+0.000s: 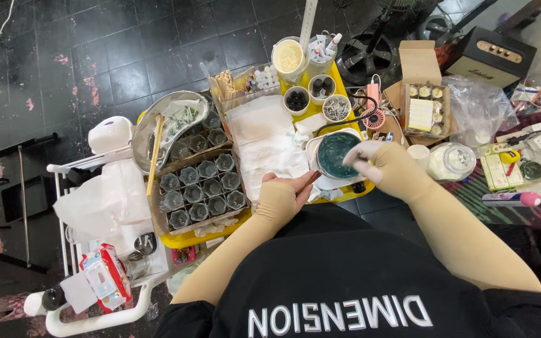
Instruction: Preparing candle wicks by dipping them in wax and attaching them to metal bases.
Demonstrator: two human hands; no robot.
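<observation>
Everything here sits in relation to the yellow tray point(186, 238), which spans the top of a white trolley point(98, 322). At the tray's right end rests a small pot of dark teal wax point(335, 153), and both hands meet there. The right hand point(370, 164), covered by a beige sleeve-glove, hovers at the pot's right rim with fingers curled; it looks closed around something thin, perhaps a stirring stick, but motion blur hides what it is, so I cannot tell. The left hand point(289, 188), likewise sleeved, lies mostly open and flat at the tray's front edge, fingertips pointing toward the pot, apparently bracing beside it and gripping nothing.

In the middle of the tray lies a white cloth point(264, 141), spread flat, likely to catch drips. Toward the tray's left end a cardboard box point(198, 188) holds rows of small grey cups standing mouth-up, kept together so they do not tip. Behind that box a metal kidney dish point(170, 122) carries a wooden stick point(154, 153) leaning across it. At the tray's far edge stand a cup of cream-coloured paste point(288, 57) and little white bowls of dark beads point(296, 100), close at hand. Off the tray's right side an open carton point(425, 103) holds small jars beside a lidded glass jar point(451, 161)
</observation>
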